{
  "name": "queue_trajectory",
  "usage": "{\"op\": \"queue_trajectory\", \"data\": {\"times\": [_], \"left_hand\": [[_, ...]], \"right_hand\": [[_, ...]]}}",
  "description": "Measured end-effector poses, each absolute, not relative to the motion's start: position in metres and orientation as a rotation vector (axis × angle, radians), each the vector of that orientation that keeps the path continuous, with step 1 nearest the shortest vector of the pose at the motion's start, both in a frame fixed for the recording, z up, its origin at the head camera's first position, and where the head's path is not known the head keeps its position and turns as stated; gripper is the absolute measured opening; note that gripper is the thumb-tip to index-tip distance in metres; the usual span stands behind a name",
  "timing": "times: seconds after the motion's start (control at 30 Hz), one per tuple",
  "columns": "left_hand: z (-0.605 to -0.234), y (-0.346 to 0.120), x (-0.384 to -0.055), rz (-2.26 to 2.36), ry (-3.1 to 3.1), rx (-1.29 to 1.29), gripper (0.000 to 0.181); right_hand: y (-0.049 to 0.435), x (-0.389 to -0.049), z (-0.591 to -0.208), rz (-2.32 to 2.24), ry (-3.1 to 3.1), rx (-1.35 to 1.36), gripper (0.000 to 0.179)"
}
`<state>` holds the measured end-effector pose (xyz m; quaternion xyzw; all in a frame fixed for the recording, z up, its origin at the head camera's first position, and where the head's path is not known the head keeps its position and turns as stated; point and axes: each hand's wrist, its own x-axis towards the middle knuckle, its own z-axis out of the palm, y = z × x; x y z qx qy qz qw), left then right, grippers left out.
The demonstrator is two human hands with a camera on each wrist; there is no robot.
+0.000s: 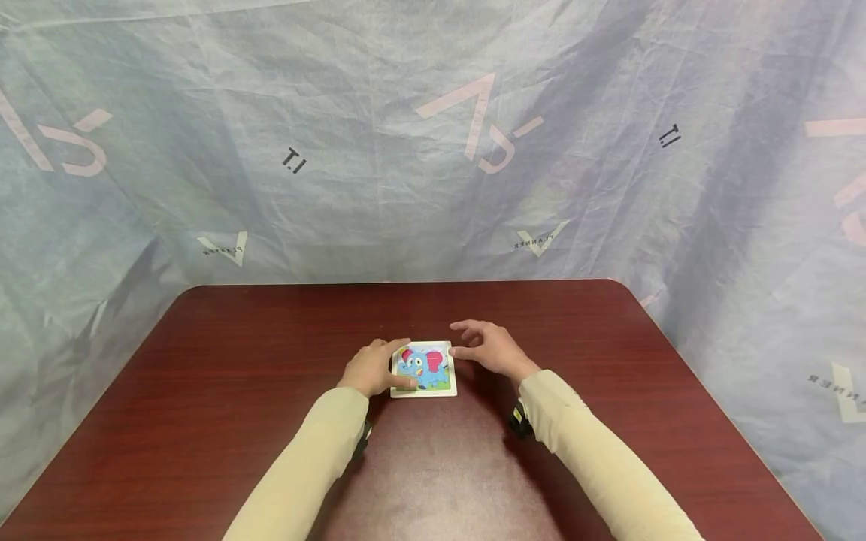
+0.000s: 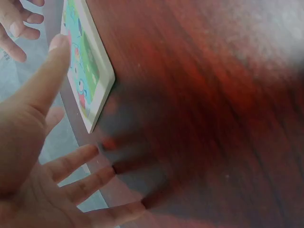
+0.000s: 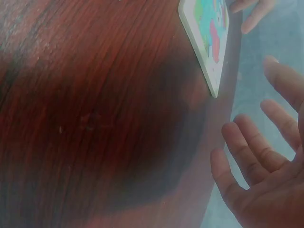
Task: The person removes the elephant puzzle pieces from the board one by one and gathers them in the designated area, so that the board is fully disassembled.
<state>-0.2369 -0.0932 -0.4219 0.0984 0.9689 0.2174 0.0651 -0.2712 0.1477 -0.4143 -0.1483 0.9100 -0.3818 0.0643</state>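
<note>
A small framed elephant jigsaw puzzle [image 1: 433, 376] lies flat on the table, showing a blue elephant with a pink ear inside a white border. At its left side is my left hand [image 1: 368, 368], fingers extended and thumb reaching over the picture's near-left part. In the left wrist view, that thumb [image 2: 56, 61] overlaps the puzzle [image 2: 90, 61] while the other fingers spread beside its corner. My right hand [image 1: 492, 349] hovers by the right edge with relaxed, parted fingers, holding nothing. From the right wrist, its fingers [image 3: 247, 152] appear apart from the white border [image 3: 202, 54].
The dark red wooden table [image 1: 237, 353] extends around the puzzle on all sides. Behind and beside it hangs a grey printed cloth [image 1: 379, 150]. Dark wrist devices show below both pale sleeves [image 1: 588, 443].
</note>
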Motion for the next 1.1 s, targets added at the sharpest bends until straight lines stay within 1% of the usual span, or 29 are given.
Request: {"op": "queue_trajectory", "data": {"times": [0.27,0.53,0.83,1.1], "left_hand": [[-0.42,-0.088,-0.238,0.566,2.923,0.28,0.08],[-0.415,-0.085,-0.238,0.576,2.905,0.277,0.077],[-0.413,-0.082,-0.239,0.585,2.864,0.176,0.077],[-0.413,-0.08,-0.239,0.503,2.869,0.215,0.076]], "right_hand": [[0.144,-0.275,-0.421,-1.117,2.753,-0.483,0.046],[0.141,-0.276,-0.421,-1.08,2.763,-0.511,0.044],[0.135,-0.279,-0.421,-0.982,2.776,-0.542,0.039],[0.127,-0.283,-0.425,-0.884,2.824,-0.561,0.037]]}}
